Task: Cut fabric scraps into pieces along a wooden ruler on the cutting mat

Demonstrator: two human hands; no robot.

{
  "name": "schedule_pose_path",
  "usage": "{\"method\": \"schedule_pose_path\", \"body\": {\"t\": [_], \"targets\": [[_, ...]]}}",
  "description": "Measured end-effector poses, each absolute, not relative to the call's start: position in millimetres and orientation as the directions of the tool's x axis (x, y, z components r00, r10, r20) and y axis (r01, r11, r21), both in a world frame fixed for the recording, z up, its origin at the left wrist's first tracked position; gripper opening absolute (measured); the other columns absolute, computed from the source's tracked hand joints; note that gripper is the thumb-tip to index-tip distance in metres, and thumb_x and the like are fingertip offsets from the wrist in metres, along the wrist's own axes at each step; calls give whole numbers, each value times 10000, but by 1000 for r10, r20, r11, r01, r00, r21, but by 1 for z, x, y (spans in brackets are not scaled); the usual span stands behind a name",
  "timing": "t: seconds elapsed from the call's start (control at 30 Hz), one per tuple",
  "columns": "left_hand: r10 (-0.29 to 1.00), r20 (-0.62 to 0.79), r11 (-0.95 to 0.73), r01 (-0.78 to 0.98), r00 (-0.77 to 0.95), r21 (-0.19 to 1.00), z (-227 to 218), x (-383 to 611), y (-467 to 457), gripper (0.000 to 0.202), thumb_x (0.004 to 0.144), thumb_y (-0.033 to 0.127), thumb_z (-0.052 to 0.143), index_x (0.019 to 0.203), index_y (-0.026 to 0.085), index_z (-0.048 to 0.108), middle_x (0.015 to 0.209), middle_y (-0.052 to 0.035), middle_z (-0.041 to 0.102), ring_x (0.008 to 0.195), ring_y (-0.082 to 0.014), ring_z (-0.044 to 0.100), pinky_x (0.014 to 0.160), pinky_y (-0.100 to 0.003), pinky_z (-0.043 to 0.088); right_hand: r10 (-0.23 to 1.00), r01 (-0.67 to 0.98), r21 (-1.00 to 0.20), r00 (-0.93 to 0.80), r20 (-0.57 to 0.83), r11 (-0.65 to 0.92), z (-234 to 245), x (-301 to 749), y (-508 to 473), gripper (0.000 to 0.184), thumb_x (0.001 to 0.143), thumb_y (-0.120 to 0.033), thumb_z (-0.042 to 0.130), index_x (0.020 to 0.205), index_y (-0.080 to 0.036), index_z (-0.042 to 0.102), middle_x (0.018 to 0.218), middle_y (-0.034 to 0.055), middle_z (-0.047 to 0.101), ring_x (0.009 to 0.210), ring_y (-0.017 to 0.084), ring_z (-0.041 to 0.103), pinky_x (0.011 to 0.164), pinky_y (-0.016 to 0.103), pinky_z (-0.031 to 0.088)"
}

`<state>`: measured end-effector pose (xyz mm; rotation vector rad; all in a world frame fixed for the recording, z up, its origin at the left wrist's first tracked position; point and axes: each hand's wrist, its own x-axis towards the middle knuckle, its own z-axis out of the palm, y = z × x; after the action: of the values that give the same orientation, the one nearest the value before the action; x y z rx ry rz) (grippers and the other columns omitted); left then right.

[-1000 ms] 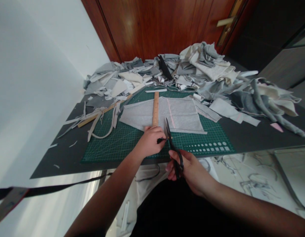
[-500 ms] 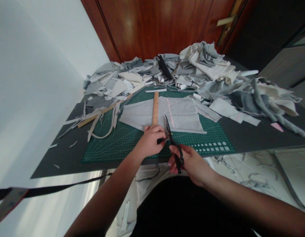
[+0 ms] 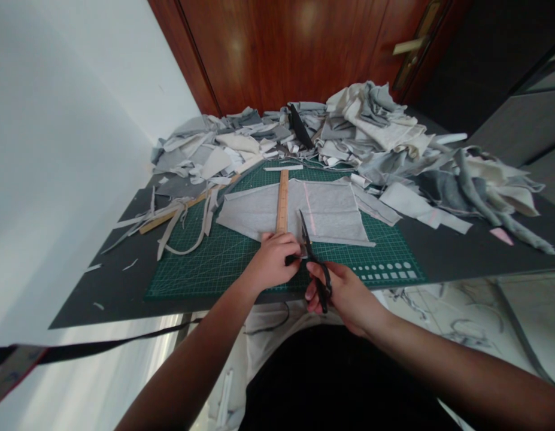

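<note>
A light grey fabric piece point(image 3: 333, 206) with a pinkish line across it lies spread on a green cutting mat point(image 3: 205, 275). Across the fabric rests a wooden ruler point(image 3: 282, 200), its near end reaching my left hand point(image 3: 279, 257). That hand's fingers are curled closed at the fabric's near edge. Beside its fingertips shows a small black thing point(image 3: 291, 259) that I cannot make out. My right hand point(image 3: 342, 290) is closed round the handles of black scissors point(image 3: 323, 281). The blades point away from me at the fabric's near edge, one lying above it; the other is partly hidden.
Heaped grey and cream fabric scraps point(image 3: 371, 120) line the back of the dark table point(image 3: 93, 293). At left, thin fabric strips point(image 3: 187, 239) lie over a second wooden stick point(image 3: 158, 221). A wooden door point(image 3: 281, 54) stands behind, and a white wall point(image 3: 79, 120) on the left.
The view has shifted very slightly. Both hands, the scissors, the ruler and the fabric keep nearly the same places relative to one another.
</note>
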<state>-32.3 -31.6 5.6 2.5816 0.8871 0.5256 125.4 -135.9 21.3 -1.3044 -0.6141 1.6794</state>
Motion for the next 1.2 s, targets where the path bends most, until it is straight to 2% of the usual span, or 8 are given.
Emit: {"method": "schedule_pose_path", "body": {"t": [0.13, 0.4, 0.6, 0.77, 1.07, 1.2], "targets": [[645, 215, -736, 519, 734, 435, 6, -33, -31, 76, 821, 126, 632, 805, 195, 662, 876, -11, 662, 963, -215, 638, 869, -404, 349, 860, -358, -798, -29, -509, -485, 26, 127, -132, 458, 787, -609, 735, 813, -179, 578, 568, 8, 660, 416, 133, 601, 404, 217, 438], [646, 191, -734, 534, 739, 419, 7, -32, -32, 77, 825, 131, 622, 805, 192, 665, 902, -17, 672, 965, -215, 633, 865, -404, 347, 885, -366, -823, -8, -465, -435, 21, 127, -129, 496, 729, -625, 781, 806, -179, 578, 563, -2, 647, 422, 128, 592, 409, 217, 444], [649, 195, -733, 534, 736, 422, 8, -32, -32, 89, 825, 137, 610, 755, 190, 629, 856, -16, 647, 946, -213, 624, 845, -400, 341, 863, -340, -809, -17, -504, -479, 24, 129, -121, 386, 847, -548, 707, 815, -184, 583, 561, 10, 651, 410, 138, 598, 397, 220, 445], [643, 206, -737, 521, 738, 431, 8, -32, -32, 95, 816, 122, 610, 754, 193, 619, 858, -15, 645, 937, -214, 620, 837, -395, 346, 878, -364, -818, 1, -479, -446, 25, 129, -119, 327, 906, -474, 666, 803, -177, 574, 558, 9, 643, 408, 127, 594, 399, 208, 455], [637, 198, -739, 517, 745, 432, 9, -32, -32, 102, 824, 121, 619, 770, 197, 658, 840, -20, 632, 938, -219, 613, 828, -386, 352, 869, -334, -819, -2, -494, -466, 26, 129, -111, 282, 911, -415, 663, 808, -161, 599, 562, 1, 645, 399, 113, 580, 408, 207, 474], [633, 204, -744, 514, 747, 427, 8, -32, -32, 101, 818, 116, 616, 764, 194, 649, 850, -17, 629, 951, -218, 615, 842, -395, 344, 872, -323, -825, -3, -489, -464, 28, 132, -107, 367, 855, -497, 715, 765, -159, 605, 556, 1, 642, 394, 115, 584, 402, 207, 465]]}}
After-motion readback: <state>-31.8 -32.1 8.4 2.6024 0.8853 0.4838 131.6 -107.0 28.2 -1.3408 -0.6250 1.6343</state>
